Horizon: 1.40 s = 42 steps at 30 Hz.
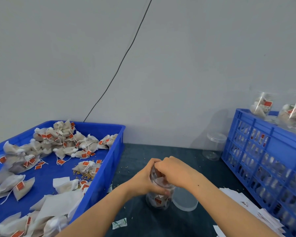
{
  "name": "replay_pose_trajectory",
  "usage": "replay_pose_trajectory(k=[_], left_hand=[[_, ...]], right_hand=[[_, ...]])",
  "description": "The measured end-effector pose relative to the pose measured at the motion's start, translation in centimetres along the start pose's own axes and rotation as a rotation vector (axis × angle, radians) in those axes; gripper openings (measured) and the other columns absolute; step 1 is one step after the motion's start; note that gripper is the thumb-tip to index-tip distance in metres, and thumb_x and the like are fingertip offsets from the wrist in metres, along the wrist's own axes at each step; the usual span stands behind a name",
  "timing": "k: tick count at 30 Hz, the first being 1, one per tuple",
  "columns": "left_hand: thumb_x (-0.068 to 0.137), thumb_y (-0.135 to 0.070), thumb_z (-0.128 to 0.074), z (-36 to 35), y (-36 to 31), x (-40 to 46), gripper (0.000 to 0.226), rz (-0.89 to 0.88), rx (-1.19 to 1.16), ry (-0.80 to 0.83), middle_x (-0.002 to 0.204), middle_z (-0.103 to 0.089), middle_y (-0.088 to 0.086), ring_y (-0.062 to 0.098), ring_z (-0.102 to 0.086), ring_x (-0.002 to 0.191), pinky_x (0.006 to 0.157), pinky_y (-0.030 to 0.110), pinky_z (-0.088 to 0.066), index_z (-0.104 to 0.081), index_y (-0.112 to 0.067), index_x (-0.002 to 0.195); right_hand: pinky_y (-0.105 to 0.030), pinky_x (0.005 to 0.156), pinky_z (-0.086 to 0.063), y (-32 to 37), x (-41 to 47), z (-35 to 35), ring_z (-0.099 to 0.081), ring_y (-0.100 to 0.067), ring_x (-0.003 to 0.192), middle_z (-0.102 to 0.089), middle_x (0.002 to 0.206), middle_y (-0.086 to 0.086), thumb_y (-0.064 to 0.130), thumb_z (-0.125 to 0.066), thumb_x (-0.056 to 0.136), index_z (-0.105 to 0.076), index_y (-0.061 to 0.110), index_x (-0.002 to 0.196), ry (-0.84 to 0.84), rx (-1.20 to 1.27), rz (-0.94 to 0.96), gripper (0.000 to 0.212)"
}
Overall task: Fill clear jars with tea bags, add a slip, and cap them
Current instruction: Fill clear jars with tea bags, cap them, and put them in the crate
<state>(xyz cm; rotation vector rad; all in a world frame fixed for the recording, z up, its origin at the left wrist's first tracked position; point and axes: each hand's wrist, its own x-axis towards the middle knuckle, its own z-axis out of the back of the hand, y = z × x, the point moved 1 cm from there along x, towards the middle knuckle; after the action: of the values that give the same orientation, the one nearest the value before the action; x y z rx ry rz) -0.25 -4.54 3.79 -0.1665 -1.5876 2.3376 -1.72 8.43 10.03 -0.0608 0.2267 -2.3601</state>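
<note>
A clear jar [158, 200] holding tea bags with red tags stands on the dark table. My left hand [146, 180] grips its upper part from the left. My right hand [173, 171] sits over the jar mouth with curled fingers pushing into the tea bags; what the fingers hold is hidden. A translucent lid [184, 200] lies just right of the jar. Loose tea bags [65, 142] fill the blue tray [108, 168] on the left. White paper slips [256, 209] are piled at the lower right.
An empty clear jar [214, 146] stands by the wall at the back right. A blue crate [263, 151] on the right holds filled jars, with two more filled jars [261, 105] on top. A small green-printed sachet [119, 223] lies near the front. A black cable [126, 53] runs down the wall.
</note>
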Motion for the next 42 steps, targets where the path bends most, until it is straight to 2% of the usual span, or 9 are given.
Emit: replay_pose_trajectory(k=[7,10,16,21,25,28,32,35,42], left_hand=[[0.070,-0.008,-0.085,0.3,0.2,0.2,0.077,0.010,-0.018,0.017,0.119,-0.060,-0.002,0.006,-0.063,0.106,0.087,0.020,-0.052,-0.037,-0.028,0.127],[0.069,-0.010,-0.086,0.3,0.3,0.3,0.076,0.010,-0.012,0.018,0.116,-0.062,-0.004,0.003,-0.064,0.102,0.082,0.017,-0.052,-0.038,-0.030,0.125],[0.071,-0.005,-0.084,0.3,0.3,0.2,0.078,0.022,-0.039,0.027,0.117,-0.063,-0.004,0.005,-0.064,0.104,0.086,0.022,-0.053,-0.038,-0.029,0.129],[0.071,-0.008,-0.085,0.4,0.6,0.3,0.072,0.041,-0.052,0.024,0.120,-0.061,-0.001,0.006,-0.064,0.105,0.086,0.022,-0.054,-0.040,-0.027,0.125],[0.069,-0.017,-0.087,0.7,1.2,0.4,0.090,0.089,-0.012,0.047,0.129,-0.051,-0.016,-0.002,-0.052,0.115,0.083,0.010,-0.047,-0.025,-0.033,0.132],[0.065,-0.012,-0.089,0.7,2.0,0.6,0.096,0.140,-0.004,0.047,0.130,-0.050,-0.014,0.000,-0.049,0.116,0.084,0.009,-0.047,-0.021,-0.029,0.130],[0.065,-0.008,-0.088,0.4,2.5,0.9,0.091,0.185,-0.024,0.048,0.127,-0.049,-0.013,-0.001,-0.050,0.114,0.081,0.007,-0.046,-0.025,-0.024,0.129],[0.066,-0.006,-0.086,0.1,2.9,0.8,0.085,0.221,-0.027,0.058,0.125,-0.050,-0.008,-0.001,-0.051,0.109,0.076,0.004,-0.044,-0.028,-0.024,0.126],[0.062,-0.004,-0.087,-0.8,3.2,0.2,0.080,0.201,-0.091,-0.038,0.115,-0.060,-0.003,0.002,-0.061,0.100,0.076,0.012,-0.049,-0.035,-0.024,0.120]], right_hand=[[-0.026,0.062,-0.017,0.0,-0.3,0.2,-0.037,-0.018,0.078,-0.033,0.067,0.007,0.004,-0.051,0.090,-0.065,0.014,0.094,-0.084,-0.076,0.114,0.018],[-0.035,0.083,-0.039,0.0,-0.1,0.1,-0.043,-0.023,0.089,-0.036,0.071,0.005,0.006,-0.052,0.090,-0.066,0.016,0.088,-0.042,-0.084,0.142,0.018],[-0.035,0.080,-0.042,0.4,0.2,-0.3,-0.038,-0.021,0.078,-0.046,0.077,0.000,0.004,-0.052,0.089,-0.051,0.016,0.076,-0.006,-0.069,0.100,0.018],[-0.028,0.072,-0.030,-0.5,0.0,-0.3,-0.052,-0.021,0.084,-0.064,0.099,-0.003,0.010,-0.054,0.091,-0.062,0.013,0.103,-0.204,-0.037,0.052,0.015],[-0.020,0.077,-0.040,-3.6,-1.8,-1.3,-0.055,-0.007,0.085,-0.062,0.093,0.014,0.024,-0.061,0.091,-0.061,0.027,0.097,-0.505,0.360,-0.179,0.006],[-0.020,0.075,-0.043,-5.5,-4.1,-4.3,-0.055,-0.008,0.086,-0.059,0.093,0.013,0.023,-0.070,0.085,-0.057,0.033,0.103,-0.599,0.767,-0.403,0.025],[-0.028,0.099,-0.033,-4.8,-6.4,-10.6,-0.034,-0.014,0.124,-0.038,0.130,0.005,0.041,-0.081,0.071,-0.028,0.030,0.141,-0.296,0.898,-0.507,0.089],[-0.030,0.110,-0.027,-3.4,-7.2,-13.8,-0.025,-0.018,0.133,-0.023,0.143,0.002,0.046,-0.087,0.059,-0.004,0.030,0.150,-0.177,0.880,-0.513,0.124],[-0.026,0.103,-0.033,-3.2,-6.4,-14.7,-0.039,-0.019,0.125,-0.034,0.141,-0.001,0.043,-0.080,0.066,-0.007,0.028,0.148,-0.371,0.811,-0.618,0.110]])
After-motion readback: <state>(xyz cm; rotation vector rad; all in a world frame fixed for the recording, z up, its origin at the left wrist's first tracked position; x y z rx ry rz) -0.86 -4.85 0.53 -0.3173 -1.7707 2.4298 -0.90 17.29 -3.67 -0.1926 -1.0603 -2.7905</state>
